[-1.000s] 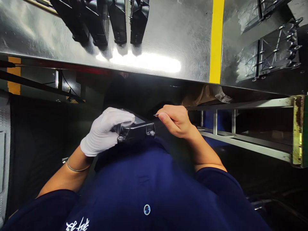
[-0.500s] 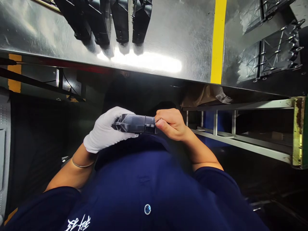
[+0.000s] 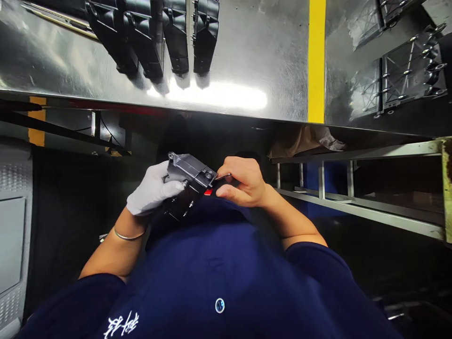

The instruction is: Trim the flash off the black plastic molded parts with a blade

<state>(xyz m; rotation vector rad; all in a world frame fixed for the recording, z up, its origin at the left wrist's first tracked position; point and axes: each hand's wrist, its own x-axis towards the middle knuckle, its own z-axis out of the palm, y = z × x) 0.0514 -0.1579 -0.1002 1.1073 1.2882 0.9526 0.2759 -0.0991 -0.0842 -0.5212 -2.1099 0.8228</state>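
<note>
My left hand (image 3: 150, 190), in a white glove, grips a black plastic housing (image 3: 190, 169) in front of my chest. The housing is tilted, so its ribbed side shows below and a round fitting shows at its right end. A small red patch (image 3: 208, 192) is visible under that end. My bare right hand (image 3: 243, 181) is curled beside the right end, holding a thin metal tool (image 3: 223, 176) whose tip reaches the housing's edge. Most of the tool is hidden by the fingers.
A metal table (image 3: 261, 61) with a yellow stripe (image 3: 317, 61) lies ahead. Several black housings (image 3: 176, 37) stand on its left part, and ribbed black parts (image 3: 406, 75) lie at the right. A white metal frame (image 3: 353, 200) is below right; a grey panel (image 3: 12, 226) is at left.
My left hand has turned the housing from level to tilted, exposing its ribbed side and the red patch. My right thumb has opened away from the fingers, and more of the metal tool shows.
</note>
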